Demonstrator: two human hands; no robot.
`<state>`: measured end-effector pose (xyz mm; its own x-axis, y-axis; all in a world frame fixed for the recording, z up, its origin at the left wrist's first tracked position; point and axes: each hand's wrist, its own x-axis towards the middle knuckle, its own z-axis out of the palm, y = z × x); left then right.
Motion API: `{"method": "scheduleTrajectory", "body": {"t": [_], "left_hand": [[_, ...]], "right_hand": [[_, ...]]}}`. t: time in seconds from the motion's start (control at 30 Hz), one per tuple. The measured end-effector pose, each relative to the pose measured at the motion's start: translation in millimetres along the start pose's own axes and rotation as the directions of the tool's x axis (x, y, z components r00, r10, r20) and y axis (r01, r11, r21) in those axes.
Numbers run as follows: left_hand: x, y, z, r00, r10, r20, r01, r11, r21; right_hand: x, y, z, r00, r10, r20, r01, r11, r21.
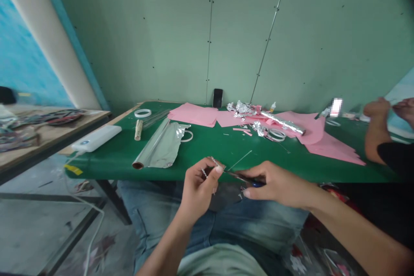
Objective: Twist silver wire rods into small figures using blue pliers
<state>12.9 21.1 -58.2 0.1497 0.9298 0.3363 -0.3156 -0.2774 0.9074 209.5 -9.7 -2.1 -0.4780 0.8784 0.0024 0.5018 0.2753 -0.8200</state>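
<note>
The left hand (197, 192) had a tight grip on a small silver scrap (212, 161), and the right hand (278, 183) was clenched around blue-handled scissors (255, 184), with steel blades pointing to the scrap. This was risky: if the thin scrap slipped, the sharp blades could nick the left fingers. At eleven o'clock, a smooth foil roll (157, 148) lay on the green worktop (226, 148); soft pink paper (194, 114) lay near twelve.

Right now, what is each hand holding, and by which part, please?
The right hand grips blue-handled scissors by the handles; the left hand pinches a small foil scrap between its fingertips.
</note>
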Motion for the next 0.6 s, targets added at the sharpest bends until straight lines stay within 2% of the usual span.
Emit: {"method": "scheduleTrajectory", "body": {"t": [0.03,0.07,0.13,0.17,0.23,0.3,0.37,0.47,0.6], "left_hand": [[1,0,0.3,1.0,-0.007,0.001,0.007,1.0,-0.004],[1,0,0.9,1.0,-0.02,-0.012,0.02,1.0,-0.021],[3,1,2.6,0.996,-0.061,-0.071,0.054,0.994,-0.093],[4,2,3.5,0.992,-0.085,-0.098,0.071,0.987,-0.141],[4,5,5.0,0.982,-0.142,-0.125,0.109,0.966,-0.235],[4,9,6.1,0.973,-0.198,-0.115,0.155,0.938,-0.31],[2,12,7.3,0.966,-0.242,-0.094,0.193,0.911,-0.363],[-2,16,9.4,0.957,-0.282,-0.071,0.23,0.884,-0.407],[-5,18,11.4,0.948,-0.315,-0.045,0.265,0.861,-0.435]], "right_hand": [[0,0,-1,1.0,-0.003,0.029,0.003,1.0,0.002],[-1,0,-1,1.0,-0.003,0.008,0.003,0.999,-0.038],[-5,2,5,0.986,-0.019,-0.167,-0.023,0.969,-0.245],[-7,4,10,0.957,-0.069,-0.283,-0.05,0.919,-0.392],[-13,6,21,0.86,-0.274,-0.431,-0.109,0.726,-0.679],[-17,8,31,0.768,-0.495,-0.408,-0.145,0.485,-0.862],[-19,9,37,0.715,-0.613,-0.335,-0.167,0.316,-0.934],[-16,7,38,0.693,-0.663,-0.281,-0.197,0.201,-0.96],[-11,6,34,0.688,-0.686,-0.239,-0.22,0.117,-0.969]]}}
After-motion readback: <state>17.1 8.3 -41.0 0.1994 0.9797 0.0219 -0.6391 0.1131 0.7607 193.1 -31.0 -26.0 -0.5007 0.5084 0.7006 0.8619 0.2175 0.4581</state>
